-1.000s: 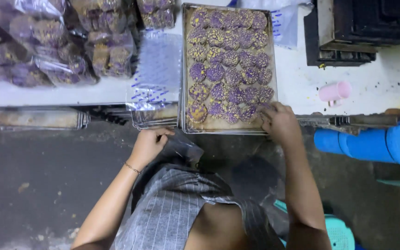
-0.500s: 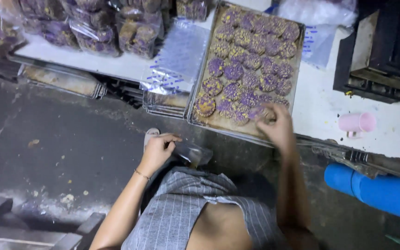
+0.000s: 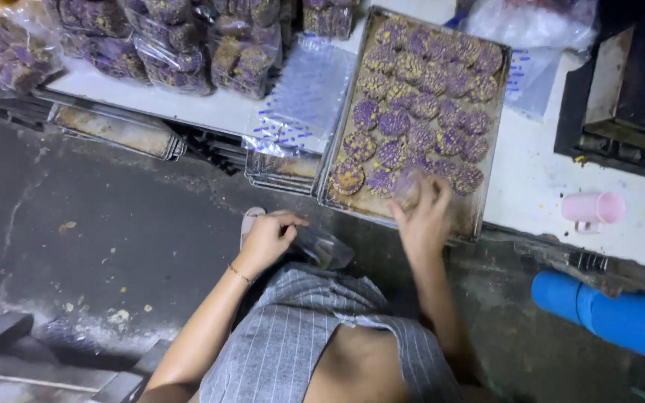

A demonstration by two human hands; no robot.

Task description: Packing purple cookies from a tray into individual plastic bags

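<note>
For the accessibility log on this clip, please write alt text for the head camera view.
Seen from above, a person's right hand picks a purple cookie from a metal baking tray full of them, while the left hand holds a clear plastic bag at the lap. Filled cookie bags line the white table, with a pink cup nearby.

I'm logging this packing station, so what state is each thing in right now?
Tray: mostly full of purple cookies, near corner bare.
Right hand: lifting a cookie off the tray.
Left hand: holding a clear bag below the table edge.
Packed bags: filled, piled.
Pink cup: on its side.
</note>
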